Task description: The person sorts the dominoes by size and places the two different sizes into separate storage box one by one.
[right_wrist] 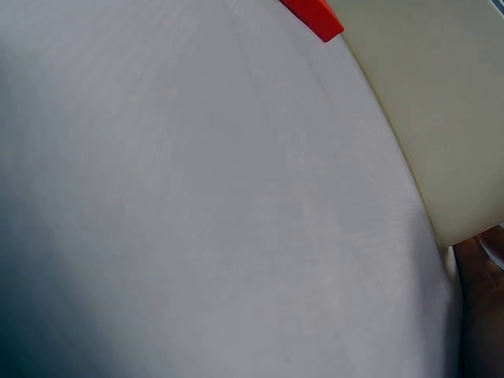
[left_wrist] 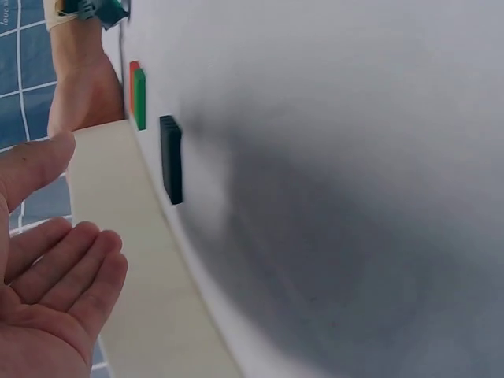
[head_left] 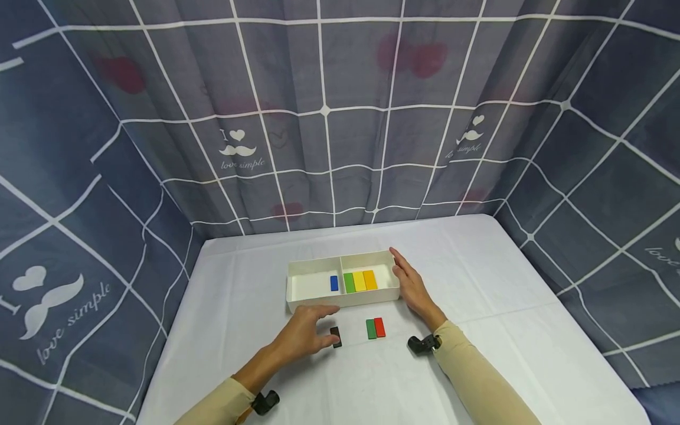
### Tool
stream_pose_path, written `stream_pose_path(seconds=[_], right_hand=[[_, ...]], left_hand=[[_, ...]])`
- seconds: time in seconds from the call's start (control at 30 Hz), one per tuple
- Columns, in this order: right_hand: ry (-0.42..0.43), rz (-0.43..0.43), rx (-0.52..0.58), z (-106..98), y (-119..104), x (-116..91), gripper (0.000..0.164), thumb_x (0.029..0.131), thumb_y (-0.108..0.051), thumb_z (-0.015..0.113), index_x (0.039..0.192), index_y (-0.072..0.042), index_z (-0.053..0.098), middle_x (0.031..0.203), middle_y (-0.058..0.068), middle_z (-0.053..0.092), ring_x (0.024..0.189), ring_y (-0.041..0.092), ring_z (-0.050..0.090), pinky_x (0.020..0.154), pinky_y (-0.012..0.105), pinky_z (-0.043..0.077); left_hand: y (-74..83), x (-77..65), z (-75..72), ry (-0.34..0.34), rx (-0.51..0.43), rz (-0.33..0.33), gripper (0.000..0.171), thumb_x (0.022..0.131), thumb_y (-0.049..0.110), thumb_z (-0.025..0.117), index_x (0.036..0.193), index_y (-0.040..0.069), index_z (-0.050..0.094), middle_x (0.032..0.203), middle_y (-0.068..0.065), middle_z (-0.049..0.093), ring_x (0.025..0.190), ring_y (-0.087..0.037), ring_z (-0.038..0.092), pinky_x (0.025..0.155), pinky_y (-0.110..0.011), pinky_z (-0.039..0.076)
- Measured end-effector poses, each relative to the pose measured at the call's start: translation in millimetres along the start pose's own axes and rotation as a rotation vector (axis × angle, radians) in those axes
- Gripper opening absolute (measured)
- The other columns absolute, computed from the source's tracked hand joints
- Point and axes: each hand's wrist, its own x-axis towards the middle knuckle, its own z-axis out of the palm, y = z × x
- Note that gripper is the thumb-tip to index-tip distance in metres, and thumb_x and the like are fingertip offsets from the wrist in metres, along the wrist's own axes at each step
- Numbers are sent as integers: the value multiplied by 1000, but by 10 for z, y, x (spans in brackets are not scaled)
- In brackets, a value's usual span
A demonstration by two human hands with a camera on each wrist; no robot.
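Left hand: the hand (head_left: 305, 333) reaches in from the near left, just in front of the tray, palm turned inward, fingers together and extended with a slight bend, thumb spread well apart; it has hold of nothing.
Left thumb: over the black block's near left edge as seen from the head, but the left wrist view shows it apart from the block.
Right hand: the hand (head_left: 415, 290) lies along the tray's right end, fingers extended forward, thumb toward the rim, gripping nothing that I can see; whether it presses the wall I cannot tell.
Black block (head_left: 336, 338): on the white cloth (head_left: 451, 260) before the tray, long axis running toward the tray, far end leaning slightly left.
Green and red blocks: green (head_left: 370, 330) and red (head_left: 379, 327) side by side to the black one's right, both pointing at the tray.
Tray (head_left: 310, 287): long axis left to right, right end slightly farther away.
Inside: blue block (head_left: 333, 283) left of the divider; light green (head_left: 349, 283), yellow (head_left: 359, 281) and orange (head_left: 370, 280) blocks right of it, all lengthwise front to back.
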Motion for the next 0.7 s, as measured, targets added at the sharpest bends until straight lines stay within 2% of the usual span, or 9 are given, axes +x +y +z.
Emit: stream_pose_path(seconds=[0.3,0.7], right_hand=[[-4,3,-6,10,29,15,56,119,-25,40,175,-26,32,178,16,35,166,39,30,137,59,20],[-1,15,6,8,16,5,56,120,-25,40,175,-28,32,179,12,34,167,37,29,138,59,18]], left_hand=[[-73,-89,156,35,-17,-29,55,81,6,96,130,-7,75,130,-20,79,121,-34,77,103,-48,63],[-123,-129,283,26,6,-70,55,81,5,96,131,-6,75,131,-18,78,124,-31,75,105,-46,62]])
